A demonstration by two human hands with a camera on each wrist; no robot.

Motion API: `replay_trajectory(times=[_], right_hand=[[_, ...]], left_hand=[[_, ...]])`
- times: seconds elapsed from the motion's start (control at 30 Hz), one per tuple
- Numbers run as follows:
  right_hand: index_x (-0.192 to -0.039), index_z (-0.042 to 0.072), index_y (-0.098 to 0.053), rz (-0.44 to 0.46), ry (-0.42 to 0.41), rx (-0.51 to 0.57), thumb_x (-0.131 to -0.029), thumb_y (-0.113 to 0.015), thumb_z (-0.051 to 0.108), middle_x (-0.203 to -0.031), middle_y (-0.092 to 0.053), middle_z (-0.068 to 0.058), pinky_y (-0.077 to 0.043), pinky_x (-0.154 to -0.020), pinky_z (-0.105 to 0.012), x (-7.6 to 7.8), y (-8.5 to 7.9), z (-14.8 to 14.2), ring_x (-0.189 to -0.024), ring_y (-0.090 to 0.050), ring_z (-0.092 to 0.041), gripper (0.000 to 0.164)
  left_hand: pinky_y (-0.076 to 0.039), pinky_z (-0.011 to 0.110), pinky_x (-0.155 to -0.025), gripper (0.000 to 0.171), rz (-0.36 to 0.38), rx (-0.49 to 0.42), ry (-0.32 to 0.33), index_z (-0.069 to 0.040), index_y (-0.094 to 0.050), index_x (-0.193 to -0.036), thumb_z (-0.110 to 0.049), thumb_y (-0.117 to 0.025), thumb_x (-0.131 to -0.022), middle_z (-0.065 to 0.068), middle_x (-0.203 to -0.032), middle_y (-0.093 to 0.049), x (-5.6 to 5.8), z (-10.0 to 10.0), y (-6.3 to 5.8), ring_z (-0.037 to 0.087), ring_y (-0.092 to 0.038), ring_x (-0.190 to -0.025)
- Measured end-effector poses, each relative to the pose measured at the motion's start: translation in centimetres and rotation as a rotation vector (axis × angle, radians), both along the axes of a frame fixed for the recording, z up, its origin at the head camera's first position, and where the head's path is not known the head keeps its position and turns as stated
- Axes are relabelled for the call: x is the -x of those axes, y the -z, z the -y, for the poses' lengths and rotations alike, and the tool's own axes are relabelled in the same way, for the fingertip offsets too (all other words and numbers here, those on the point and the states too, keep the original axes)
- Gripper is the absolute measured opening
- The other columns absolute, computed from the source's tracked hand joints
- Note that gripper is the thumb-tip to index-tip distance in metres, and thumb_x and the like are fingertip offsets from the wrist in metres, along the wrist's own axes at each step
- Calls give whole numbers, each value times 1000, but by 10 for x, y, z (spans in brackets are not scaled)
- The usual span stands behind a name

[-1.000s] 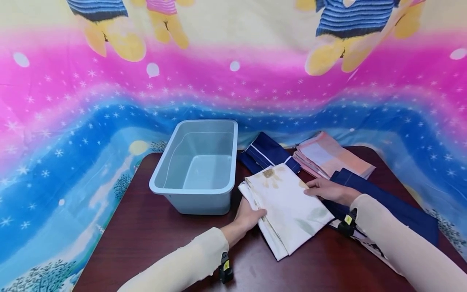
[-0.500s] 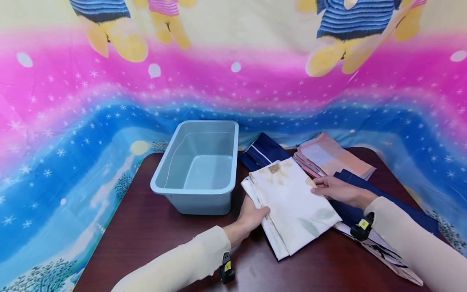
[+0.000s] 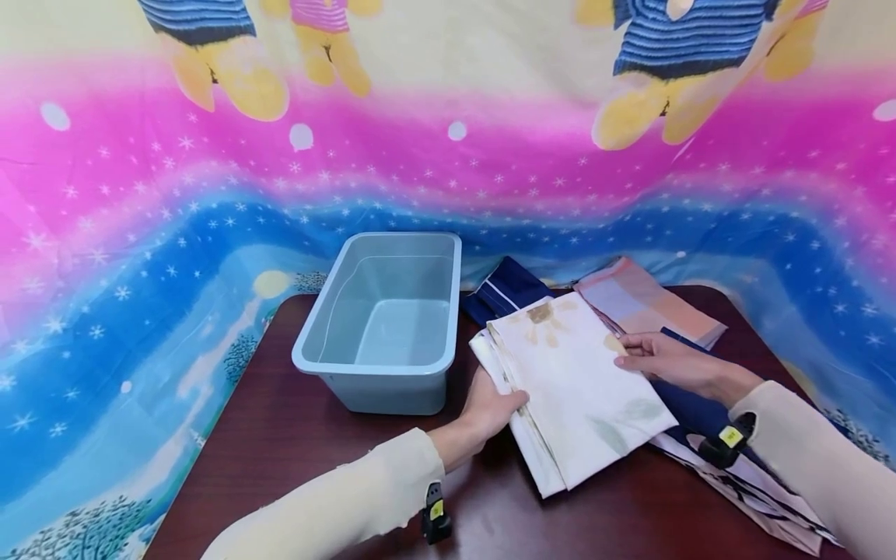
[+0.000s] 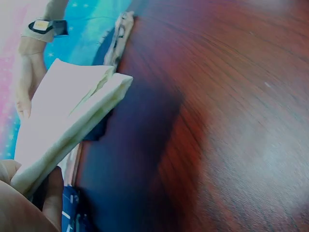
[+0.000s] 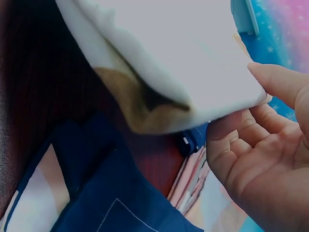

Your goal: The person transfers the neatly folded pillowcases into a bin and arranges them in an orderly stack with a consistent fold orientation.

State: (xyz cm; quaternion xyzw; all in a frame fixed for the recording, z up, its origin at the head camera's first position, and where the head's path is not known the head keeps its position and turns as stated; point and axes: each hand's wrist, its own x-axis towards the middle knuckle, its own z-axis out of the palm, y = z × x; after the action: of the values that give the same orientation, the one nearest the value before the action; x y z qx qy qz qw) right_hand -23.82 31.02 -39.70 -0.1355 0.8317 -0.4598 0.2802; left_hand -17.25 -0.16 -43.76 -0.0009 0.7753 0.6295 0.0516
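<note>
Dark reddish-brown wood makes up the table [image 3: 280, 435], its top glossy enough that fabric could probably slide on it. Nearest, a pale cloth with black markings [image 3: 756, 490] lies beside the right sleeve [image 3: 805, 451]; a low sweep of that arm could drag it askew. Seemingly raised off the wood, the folded white floral cloth [image 3: 574, 389] spans the gap between the two hands. The left hand [image 3: 486, 408] pinches its left edge, thumb on top, fingers beneath; the right hand [image 3: 682, 365] pinches the opposite edge likewise. Its layers look loose: the left wrist view shows their edges parted, the right wrist view a fold gaping by a brown patch. Likeliest trouble, then, is the folds slipping apart, because the grips catch only the sides and the near corners have no hand under them. A plain navy cloth [image 3: 689, 408] below the right hand could snag on its fingers. Farther on, the pale blue bin [image 3: 378, 369] stands near the left hand; a hurried swing could knock its rim. Behind, the striped navy cloth [image 3: 504, 289] and the checked cloth [image 3: 651, 303], before a snowflake backdrop [image 3: 420, 167], could be shoved crooked if the white cloth's far edge brushes them; whether it touches either, I cannot tell.
</note>
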Motion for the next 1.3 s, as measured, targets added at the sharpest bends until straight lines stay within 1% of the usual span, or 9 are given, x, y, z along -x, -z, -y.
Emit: replay_trajectory(times=[0.13, 0.37, 0.47, 0.67, 0.77, 0.87, 1.0, 1.13, 1.3], right_hand=[[-126, -5, -48, -3, -14, 21, -106, -53, 29, -100, -61, -1, -50, -76, -32, -4, -8, -2, -87, -60, -12, 40], [-112, -4, -48, -12, -54, 87, -106, -52, 25, -89, -61, 0, -50, -70, -34, -7, -18, -5, -77, -59, -15, 29], [-119, -2, -49, -7, -52, 92, -107, -51, 24, -97, -66, -1, -52, -73, -34, -9, -25, -5, -81, -62, -16, 29], [-141, -1, -43, -9, 16, 59, -106, -53, 28, -117, -69, 3, -56, -83, -34, -13, -41, 0, -99, -68, -14, 46], [-139, -2, -43, -20, 12, 80, -107, -51, 27, -113, -71, 2, -56, -79, -33, -16, -48, 2, -90, -68, -13, 43], [-139, 1, -44, -16, -5, 122, -108, -48, 25, -112, -71, 2, -57, -77, -32, -18, -55, 5, -88, -68, -12, 39], [-145, 4, -39, 16, -21, 201, -109, -45, 24, -119, -72, 0, -60, -82, -37, -19, -64, 13, -99, -72, -16, 41], [-147, 2, -37, 10, 0, 213, -109, -45, 26, -116, -73, -1, -61, -82, -38, -20, -70, 24, -97, -73, -18, 46], [-152, 0, -30, 38, 34, 223, -109, -46, 29, -113, -73, 3, -59, -84, -33, -23, -75, 40, -94, -71, -12, 55]], left_hand=[[-54, 30, -94, 64, 31, 7, 4, -7, -49, -141, -3, -74, -82, 11, -128, -64, -1, 0, -12, 15, -65, -110], [-58, 29, -84, 59, 76, 33, 10, -8, -50, -139, -6, -74, -85, 10, -121, -66, 1, 3, -34, 14, -70, -97], [-60, 30, -81, 60, 80, 14, 23, -9, -49, -141, -5, -73, -86, 11, -121, -67, 2, 5, -42, 16, -72, -95], [-59, 31, -88, 68, 55, 26, 24, -13, -44, -148, -7, -73, -88, 11, -131, -63, 4, 8, -61, 17, -71, -104], [-59, 31, -89, 67, 44, 7, 43, -13, -43, -149, -9, -73, -89, 11, -131, -63, 5, 12, -71, 18, -71, -104], [-59, 32, -89, 66, 33, -44, 82, -13, -41, -150, -10, -71, -91, 12, -131, -63, 7, 19, -81, 20, -73, -103], [-59, 36, -91, 65, 23, -75, 108, -14, -39, -152, -13, -68, -93, 12, -131, -63, 10, 33, -95, 24, -73, -104], [-59, 37, -90, 59, 31, -59, 123, -13, -42, -148, -14, -66, -94, 13, -130, -63, 15, 48, -108, 26, -73, -105], [-61, 37, -85, 55, 36, -2, 144, -12, -46, -145, -14, -68, -94, 14, -126, -66, 21, 66, -120, 26, -74, -101]])
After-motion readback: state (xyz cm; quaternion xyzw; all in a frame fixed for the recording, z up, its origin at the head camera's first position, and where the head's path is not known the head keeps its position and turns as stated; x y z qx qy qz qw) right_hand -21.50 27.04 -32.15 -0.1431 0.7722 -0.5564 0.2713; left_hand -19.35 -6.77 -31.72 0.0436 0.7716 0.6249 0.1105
